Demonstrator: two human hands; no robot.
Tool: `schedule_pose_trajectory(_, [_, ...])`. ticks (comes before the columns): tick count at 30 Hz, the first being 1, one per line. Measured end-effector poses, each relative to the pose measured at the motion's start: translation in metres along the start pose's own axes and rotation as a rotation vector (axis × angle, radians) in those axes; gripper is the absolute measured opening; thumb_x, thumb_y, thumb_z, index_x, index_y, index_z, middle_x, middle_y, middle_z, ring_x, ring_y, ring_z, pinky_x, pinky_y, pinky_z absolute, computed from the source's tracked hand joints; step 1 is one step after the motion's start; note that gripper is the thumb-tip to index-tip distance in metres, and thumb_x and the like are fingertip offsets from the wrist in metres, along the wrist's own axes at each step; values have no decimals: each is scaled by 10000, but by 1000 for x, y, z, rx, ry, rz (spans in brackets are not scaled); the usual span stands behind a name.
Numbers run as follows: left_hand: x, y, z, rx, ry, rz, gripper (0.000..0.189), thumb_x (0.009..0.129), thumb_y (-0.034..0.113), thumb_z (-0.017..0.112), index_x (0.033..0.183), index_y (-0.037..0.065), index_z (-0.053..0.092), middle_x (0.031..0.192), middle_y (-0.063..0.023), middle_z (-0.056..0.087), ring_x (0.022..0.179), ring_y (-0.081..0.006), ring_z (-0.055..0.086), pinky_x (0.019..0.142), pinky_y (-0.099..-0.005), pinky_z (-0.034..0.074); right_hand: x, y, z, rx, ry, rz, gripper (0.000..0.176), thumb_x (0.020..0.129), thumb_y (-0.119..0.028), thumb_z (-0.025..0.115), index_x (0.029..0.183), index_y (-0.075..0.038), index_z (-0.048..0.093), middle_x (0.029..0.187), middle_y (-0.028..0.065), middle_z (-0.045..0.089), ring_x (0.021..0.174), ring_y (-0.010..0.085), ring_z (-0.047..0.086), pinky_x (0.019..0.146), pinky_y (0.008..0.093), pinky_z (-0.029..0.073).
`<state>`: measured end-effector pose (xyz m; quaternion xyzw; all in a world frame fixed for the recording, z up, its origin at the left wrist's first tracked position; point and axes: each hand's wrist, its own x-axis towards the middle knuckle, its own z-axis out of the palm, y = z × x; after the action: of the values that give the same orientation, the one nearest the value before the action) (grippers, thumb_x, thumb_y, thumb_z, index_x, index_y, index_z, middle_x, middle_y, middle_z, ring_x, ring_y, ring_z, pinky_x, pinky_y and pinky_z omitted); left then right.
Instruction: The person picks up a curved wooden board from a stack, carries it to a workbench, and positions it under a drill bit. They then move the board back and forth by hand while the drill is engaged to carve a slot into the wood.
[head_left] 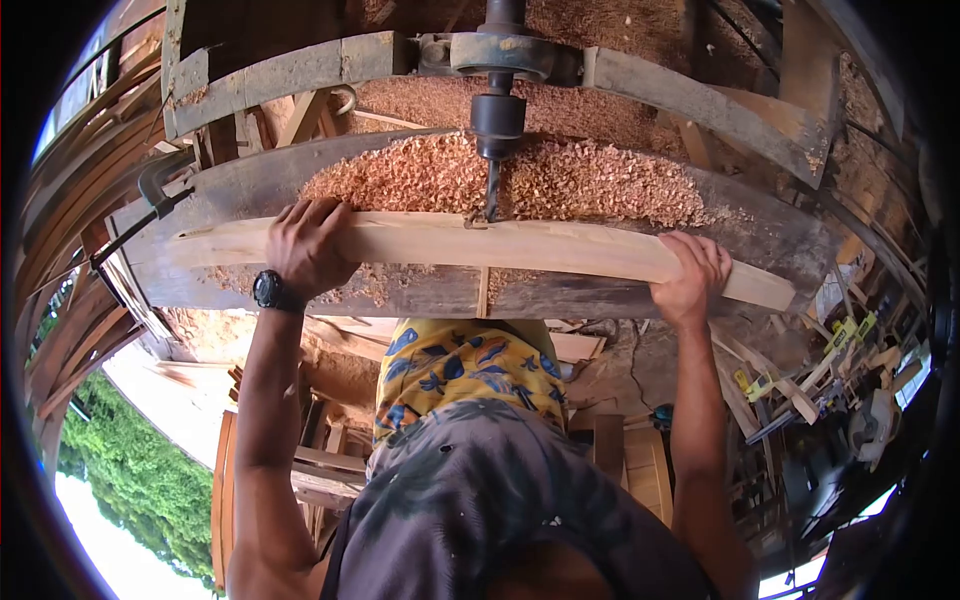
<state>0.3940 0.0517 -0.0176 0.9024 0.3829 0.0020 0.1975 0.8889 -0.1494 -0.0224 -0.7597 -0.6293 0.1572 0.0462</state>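
Note:
A long pale wooden board (560, 247) lies across a dark work table (400, 293), its far edge against the wood shavings. My left hand (310, 243), with a black watch at the wrist, grips the board left of its middle, fingers over the far edge. Toward the right end, my right hand (693, 278) is wrapped round the board in the same way. Between the hands, a drill bit (493, 190) in a black chuck (497, 120) points down at the board's far edge, where a small rough notch shows.
Heaped wood shavings (410, 180) cover the table behind the board. A clamp (155, 195) sits at the table's left end. Timber beams (290, 80) flank the drill's bearing housing (500, 55). Long planks lean at the left; a circular saw (872, 425) and offcuts lie at the right.

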Motion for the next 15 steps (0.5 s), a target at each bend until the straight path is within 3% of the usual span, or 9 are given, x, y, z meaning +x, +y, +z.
schedule_pose_trajectory(12, [-10, 6, 5, -68, 31, -34, 420, 648, 221, 859, 1031, 133, 711, 1048, -69, 711, 934, -320, 713, 799, -448, 585, -1, -7, -9, -8, 12, 23, 513, 594, -107, 880, 1099, -148, 799, 1165, 14, 769, 1133, 262, 667, 1105, 442, 386])
schedule_pose_trajectory(15, [-41, 15, 8, -69, -55, -47, 425, 647, 158, 830, 1058, 129, 725, 1020, -84, 727, 902, -338, 722, 784, -461, 592, -29, -16, -3, 36, -8, 25, 362, 690, -112, 788, 1050, -145, 802, 1114, 7, 780, 1083, 255, 668, 1088, 438, 384])
